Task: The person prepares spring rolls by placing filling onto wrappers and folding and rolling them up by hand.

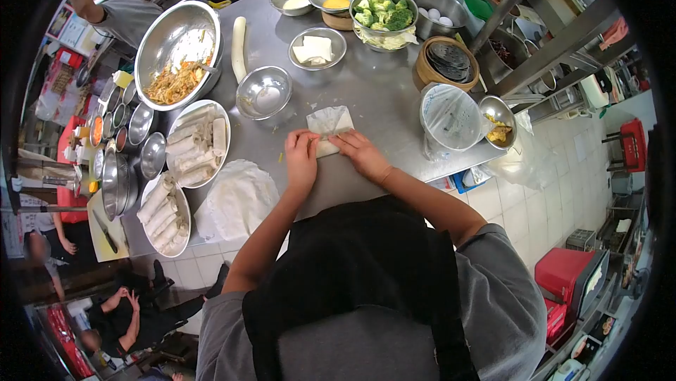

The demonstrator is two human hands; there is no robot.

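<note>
A pale thin wrapper point(329, 120) lies on the steel table in front of me, its near part folded over. My left hand point(301, 152) has its bent fingertips on the wrapper's left edge, and my right hand point(360, 152) presses the right edge with its fingers together. A stack of round wrappers point(241, 198) rests left of my forearm. Finished rolls point(197, 144) fill one oval plate, and more rolls point(165, 217) lie on a second plate below it. A large steel bowl point(146, 64) at the upper left holds shredded filling and a utensil.
Ahead on the steel table point(274, 138) are an empty steel bowl point(264, 92), a bowl of white slabs point(317, 48), broccoli point(384, 11) and a bamboo steamer point(445, 64). A plastic-lined container point(451, 117) stands right. Other people are at the left.
</note>
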